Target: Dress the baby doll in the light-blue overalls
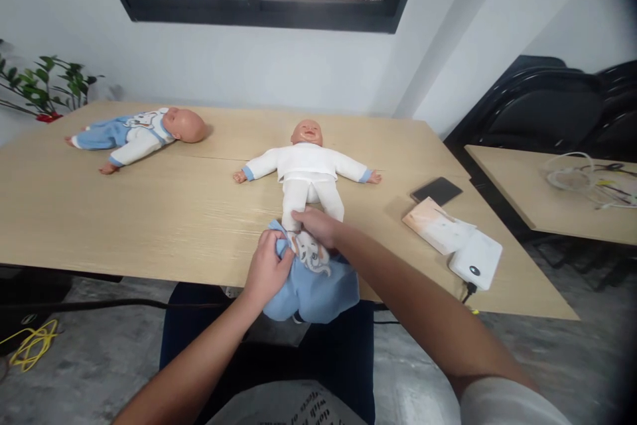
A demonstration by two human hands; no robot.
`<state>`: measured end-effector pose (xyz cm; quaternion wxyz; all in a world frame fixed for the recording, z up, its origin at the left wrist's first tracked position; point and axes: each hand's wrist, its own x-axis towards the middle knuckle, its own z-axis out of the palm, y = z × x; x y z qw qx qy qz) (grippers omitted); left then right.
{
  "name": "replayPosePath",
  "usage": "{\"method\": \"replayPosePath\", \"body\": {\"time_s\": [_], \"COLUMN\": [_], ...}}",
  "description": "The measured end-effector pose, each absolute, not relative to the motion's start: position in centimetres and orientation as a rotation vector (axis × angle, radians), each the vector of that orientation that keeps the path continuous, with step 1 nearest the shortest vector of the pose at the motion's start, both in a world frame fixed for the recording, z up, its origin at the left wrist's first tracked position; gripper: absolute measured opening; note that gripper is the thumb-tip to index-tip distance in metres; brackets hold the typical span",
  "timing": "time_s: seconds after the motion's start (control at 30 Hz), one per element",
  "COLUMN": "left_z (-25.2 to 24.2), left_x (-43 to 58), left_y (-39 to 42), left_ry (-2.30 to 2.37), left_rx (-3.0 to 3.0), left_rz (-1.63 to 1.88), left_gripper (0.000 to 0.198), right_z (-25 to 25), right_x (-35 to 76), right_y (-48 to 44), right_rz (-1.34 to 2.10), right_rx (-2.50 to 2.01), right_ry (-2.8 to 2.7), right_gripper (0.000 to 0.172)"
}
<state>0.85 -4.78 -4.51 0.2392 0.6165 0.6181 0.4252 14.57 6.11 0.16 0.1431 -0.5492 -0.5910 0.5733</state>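
Observation:
A baby doll [307, 163] in a white top and white leggings lies on its back, arms spread, its legs toward me. Blue doll overalls [318, 292] with a white animal patch hang over the table's near edge, below the doll's legs. My left hand [270, 262] pinches the blue cloth at its left upper edge. My right hand [318, 226] is closed around the lower part of the doll leg on the left, thumb on top. The doll's feet are hidden behind my hands and the cloth.
A second doll [144, 130] in blue overalls lies at the table's far left. On the right are a phone [436, 191], a small paper box [438, 225] and a white power bank [476, 258] with a cable. A plant [47, 87] stands at the left and stacked chairs [547, 103] at the right.

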Motion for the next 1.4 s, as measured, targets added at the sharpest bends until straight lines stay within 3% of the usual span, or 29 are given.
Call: {"method": "replayPosePath", "body": {"time_s": [0.1,0.17,0.33,0.43,0.53,0.67,0.87,1.07,1.13,1.23,1.4], "left_z": [-4.9,-5.1,-5.3,-5.1,-5.0,-5.1,-5.1,-4.0,-4.1,-4.7,-6.1], "left_x": [1.2,1.2,1.1,1.2,1.4,1.4,0.3,-0.6,-0.9,-1.2,-1.2], "left_y": [-4.4,-3.7,-2.4,-2.3,-2.0,-1.2,-0.9,-3.5,-4.3,-4.3,-0.6], "left_ry": [1.745,1.695,1.535,1.533,1.525,1.533,1.405,1.312,1.350,1.527,1.869], "left_rx": [1.530,1.413,1.180,1.132,1.081,1.064,1.216,1.454,1.553,1.771,1.947], "left_rz": [1.150,1.164,1.280,1.268,1.280,1.268,1.222,1.035,0.952,0.797,0.783], "left_gripper": [0.027,0.028,0.024,0.028,0.030,0.030,0.031,0.058,0.047,0.011,0.013], "right_z": [0.2,0.8,3.6,4.2,3.7,3.4,2.5,1.1,0.8,0.5,-0.1], "right_x": [14.4,14.5,16.7,18.5,19.4,19.0,18.3,18.1,18.4,18.7,18.7], "right_y": [6.4,6.5,5.2,4.3,4.4,6.4,9.4,9.4,9.2,9.1,9.2], "right_rz": [1.893,1.828,1.228,0.963,0.784,0.614,0.391,0.419,0.430,0.411,0.385], "right_rx": [-1.491,-1.486,-1.468,-1.415,-1.372,-1.319,-1.233,-1.307,-1.324,-1.301,-1.274], "right_ry": [-1.451,-1.519,-2.239,-2.532,-2.642,-2.713,-2.782,-2.717,-2.697,-2.717,-2.772], "right_gripper": [0.016,0.019,0.056,0.046,0.048,0.020,0.020,0.027,0.029,0.030,0.030]}}
